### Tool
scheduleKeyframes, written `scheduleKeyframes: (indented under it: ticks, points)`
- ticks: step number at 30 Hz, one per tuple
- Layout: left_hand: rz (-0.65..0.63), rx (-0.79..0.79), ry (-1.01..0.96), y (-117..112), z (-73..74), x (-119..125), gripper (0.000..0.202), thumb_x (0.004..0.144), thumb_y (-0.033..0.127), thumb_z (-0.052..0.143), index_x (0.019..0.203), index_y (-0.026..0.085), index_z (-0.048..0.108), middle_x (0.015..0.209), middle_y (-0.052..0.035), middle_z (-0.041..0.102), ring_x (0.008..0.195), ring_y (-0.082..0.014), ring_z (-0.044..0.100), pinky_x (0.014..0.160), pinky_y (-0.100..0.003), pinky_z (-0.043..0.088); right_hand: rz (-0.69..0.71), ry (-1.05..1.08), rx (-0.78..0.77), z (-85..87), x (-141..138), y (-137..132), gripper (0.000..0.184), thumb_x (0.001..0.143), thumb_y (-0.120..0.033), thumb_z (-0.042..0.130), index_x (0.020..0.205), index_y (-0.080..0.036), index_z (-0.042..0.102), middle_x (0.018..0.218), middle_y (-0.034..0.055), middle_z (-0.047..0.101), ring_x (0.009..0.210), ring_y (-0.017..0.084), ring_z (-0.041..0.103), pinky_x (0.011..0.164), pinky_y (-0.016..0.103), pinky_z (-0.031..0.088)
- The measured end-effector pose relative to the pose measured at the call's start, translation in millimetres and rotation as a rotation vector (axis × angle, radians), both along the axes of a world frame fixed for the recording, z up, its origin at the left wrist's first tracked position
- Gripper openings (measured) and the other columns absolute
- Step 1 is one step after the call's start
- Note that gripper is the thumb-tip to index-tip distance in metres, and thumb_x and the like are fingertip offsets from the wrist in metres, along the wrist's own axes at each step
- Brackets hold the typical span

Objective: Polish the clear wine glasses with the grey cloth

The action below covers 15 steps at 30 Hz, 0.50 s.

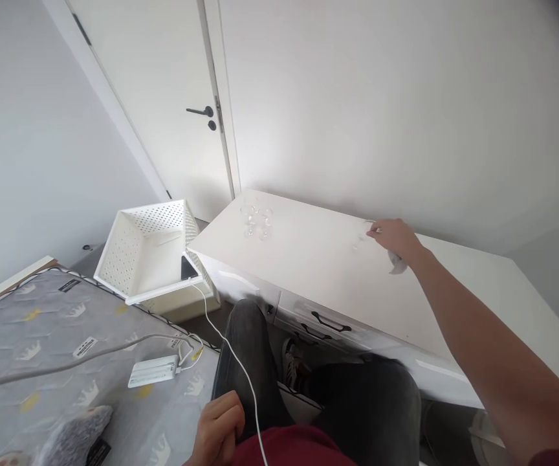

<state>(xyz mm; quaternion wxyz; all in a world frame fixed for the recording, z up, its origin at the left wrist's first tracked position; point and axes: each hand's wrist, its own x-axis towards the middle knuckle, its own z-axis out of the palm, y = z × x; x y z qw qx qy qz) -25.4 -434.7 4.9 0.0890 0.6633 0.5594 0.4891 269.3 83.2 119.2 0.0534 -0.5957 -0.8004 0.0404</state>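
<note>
My right hand (398,239) reaches over the white cabinet top, its thumb and fingers pinched together. At the fingertips is a faint, clear, glass-like piece (363,232); whether it is in the pinch or just beside it is too blurred to tell. A crumpled whitish-grey piece, like cloth or tissue (396,263), shows under the wrist. Toward the cabinet's far left corner stands a cluster of several small clear, rounded pieces (258,221), like glassware. My left hand (219,424) rests in a loose fist by my lap, with nothing visible in it.
A white cabinet (308,259) with black drawer handles runs along the wall. Left of it is a white perforated basket (163,249) with a phone (189,267). A white cable (231,349) crosses my leg. On the patterned mattress (109,349) lie a power bank (153,371) and a grey fuzzy item (78,433).
</note>
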Motion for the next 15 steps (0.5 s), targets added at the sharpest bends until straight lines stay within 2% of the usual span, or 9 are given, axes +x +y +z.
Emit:
scheduleKeyframes:
  ticks: [3, 5, 8, 11, 13, 15]
  points:
    - [0.123, -0.051, -0.006, -17.9, -22.2, -12.8, 0.029, 0.084, -0.001, 0.042, 0.064, 0.020, 0.040, 0.058, 0.0006, 0.049, 0.049, -0.0114, 0.048, 0.048, -0.025, 0.032, 0.097, 0.007, -0.012, -0.8, -54.6, -16.9, 0.025, 0.097, -0.037, 0.055, 0.099, -0.023, 0.076, 0.099, 0.0083, 0.076, 0.091, 0.025, 0.065, 0.073, 0.033, 0.043]
    - [0.279, -0.055, 0.016, -30.5, -33.4, -34.1, 0.027, 0.082, 0.000, 0.043, 0.065, 0.020, 0.044, 0.059, 0.0015, 0.050, 0.051, -0.0112, 0.051, 0.051, -0.022, 0.037, 0.158, 0.031, 0.004, -1.6, -91.4, -28.9, 0.025, 0.097, -0.038, 0.055, 0.099, -0.023, 0.074, 0.099, 0.0074, 0.076, 0.089, 0.024, 0.065, 0.074, 0.033, 0.042]
    - [0.625, -0.138, 0.110, -51.1, -53.9, -78.6, 0.023, 0.078, 0.002, 0.043, 0.065, 0.021, 0.049, 0.060, 0.0024, 0.052, 0.052, -0.0109, 0.051, 0.055, -0.020, 0.041, 0.230, 0.076, 0.038, -5.8, -139.8, -43.1, 0.025, 0.099, -0.037, 0.052, 0.103, -0.023, 0.072, 0.102, 0.0083, 0.075, 0.090, 0.024, 0.065, 0.075, 0.033, 0.042]
    - [0.744, -0.310, 0.160, -66.1, -81.7, -131.2, 0.018, 0.078, 0.012, 0.047, 0.064, 0.022, 0.054, 0.061, 0.0020, 0.059, 0.051, -0.0126, 0.052, 0.056, -0.022, 0.041, 0.304, 0.117, 0.057, -11.5, -175.3, -49.4, 0.025, 0.101, -0.034, 0.048, 0.107, -0.023, 0.070, 0.111, 0.0096, 0.074, 0.095, 0.024, 0.064, 0.076, 0.033, 0.044]
    - [0.872, -0.437, 0.100, -63.7, -98.5, -169.1, 0.015, 0.080, 0.020, 0.049, 0.068, 0.023, 0.057, 0.066, -0.0002, 0.065, 0.055, -0.0164, 0.057, 0.057, -0.025, 0.043, 0.318, 0.144, 0.046, -12.7, -191.1, -50.1, 0.027, 0.102, -0.032, 0.046, 0.110, -0.022, 0.070, 0.113, 0.0107, 0.073, 0.095, 0.025, 0.064, 0.076, 0.034, 0.045]
    - [1.004, -0.539, 0.041, -44.7, -109.1, -207.8, 0.013, 0.082, 0.026, 0.050, 0.078, 0.025, 0.062, 0.077, -0.0043, 0.072, 0.066, -0.0237, 0.066, 0.062, -0.030, 0.046, 0.320, 0.176, 0.033, -11.3, -199.7, -50.4, 0.030, 0.102, -0.031, 0.045, 0.118, -0.022, 0.069, 0.113, 0.0111, 0.073, 0.098, 0.026, 0.065, 0.078, 0.035, 0.047]
